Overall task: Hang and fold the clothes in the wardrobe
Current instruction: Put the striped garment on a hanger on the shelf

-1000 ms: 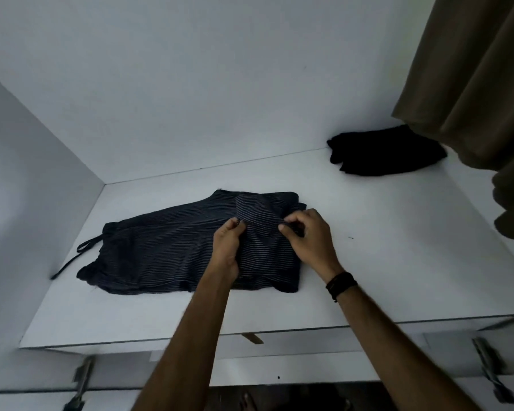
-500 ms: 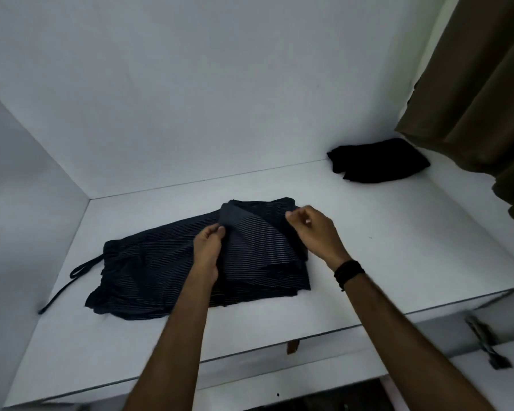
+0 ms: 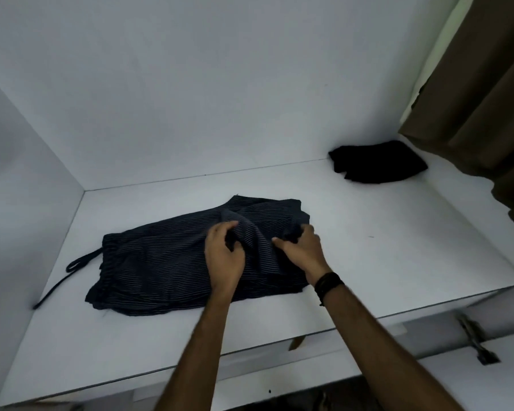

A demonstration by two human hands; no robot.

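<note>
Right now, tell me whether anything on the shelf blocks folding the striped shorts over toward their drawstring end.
Nothing visible does. Both hands, left hand and right hand, grip the striped shorts near their right end. The shelf around them is bare apart from the drawstring trailing left. The black garment lies apart, at the back right corner.

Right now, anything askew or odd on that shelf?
Two things. The striped garment's drawstring trails loose towards the shelf's left wall. The black garment in the back right corner is bunched, not neatly folded. No damage visible.
</note>
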